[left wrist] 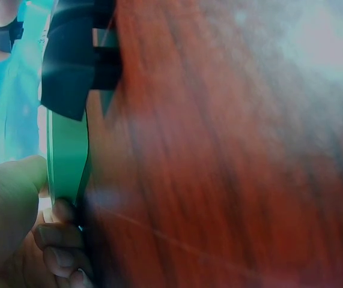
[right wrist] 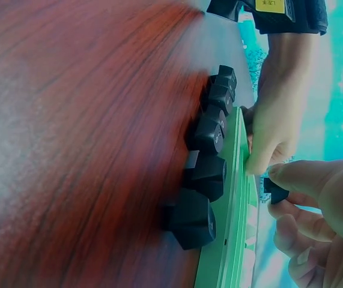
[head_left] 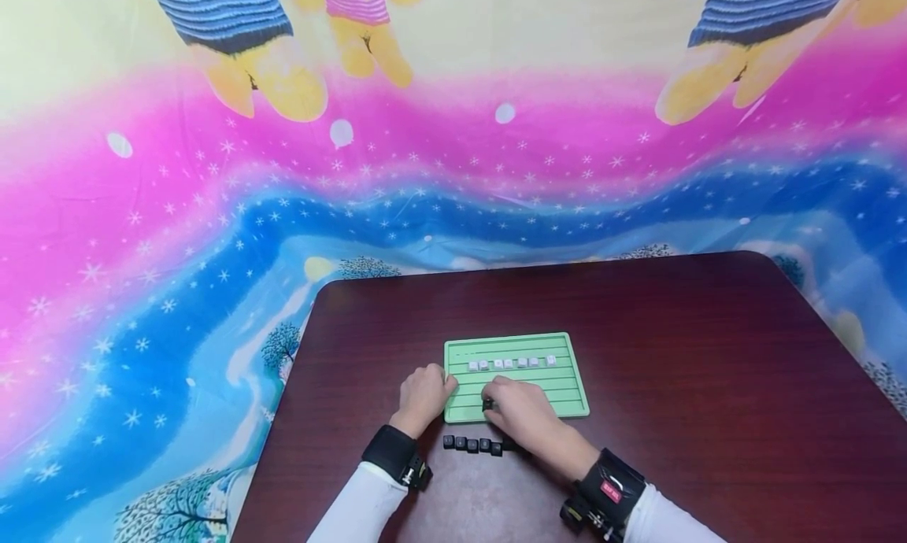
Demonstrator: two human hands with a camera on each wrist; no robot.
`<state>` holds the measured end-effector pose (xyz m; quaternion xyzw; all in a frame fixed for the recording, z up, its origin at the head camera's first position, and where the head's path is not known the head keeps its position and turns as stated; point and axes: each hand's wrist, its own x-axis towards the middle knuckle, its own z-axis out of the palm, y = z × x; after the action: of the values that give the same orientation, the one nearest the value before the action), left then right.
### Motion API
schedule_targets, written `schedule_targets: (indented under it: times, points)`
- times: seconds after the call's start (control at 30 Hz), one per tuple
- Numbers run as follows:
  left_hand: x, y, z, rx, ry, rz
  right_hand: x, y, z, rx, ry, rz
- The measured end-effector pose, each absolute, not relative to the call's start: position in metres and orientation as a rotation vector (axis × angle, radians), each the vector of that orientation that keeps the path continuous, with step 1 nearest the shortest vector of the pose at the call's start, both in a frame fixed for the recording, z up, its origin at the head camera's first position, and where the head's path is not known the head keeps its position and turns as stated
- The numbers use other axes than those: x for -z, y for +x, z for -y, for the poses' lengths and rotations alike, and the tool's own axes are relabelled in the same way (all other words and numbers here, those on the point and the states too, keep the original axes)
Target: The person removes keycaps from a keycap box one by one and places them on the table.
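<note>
Right hand (head_left: 520, 411): we saw it curled over the lower part of the green tray (head_left: 570, 370), thumb and forefinger pinching one black keycap (right wrist: 274, 191) just above the tray's surface.
Left hand (head_left: 423, 396): we saw it grip the tray's left edge, thumb on top and fingers (left wrist: 60, 237) tucked under the rim.
Green tray: it lay flat on the bench (head_left: 708, 370), near its front middle, with ridged rows across it.
White keycaps (head_left: 509, 363): we counted a line of them in an upper row of the tray, well apart from both hands.
Black keycaps (head_left: 472, 445): a short row stood on the bench just in front of the tray, between the two wrists.
Backdrop (head_left: 212, 212): a bright printed cloth hung behind the bench.
</note>
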<state>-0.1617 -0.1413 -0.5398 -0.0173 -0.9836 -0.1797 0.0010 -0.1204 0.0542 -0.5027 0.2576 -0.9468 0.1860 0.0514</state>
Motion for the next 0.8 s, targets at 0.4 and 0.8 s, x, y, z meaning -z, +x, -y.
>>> schedule_targets:
  times: [0.4, 0.8]
  points:
    - [0.538, -0.162, 0.141, 0.551, -0.061, 3.100, 0.503, -0.116, -0.063, -0.548, 0.791, 2.881]
    - [0.537, -0.160, 0.141, 0.548, -0.091, 3.075, 0.508, -0.110, -0.068, -0.549, 0.790, 2.871]
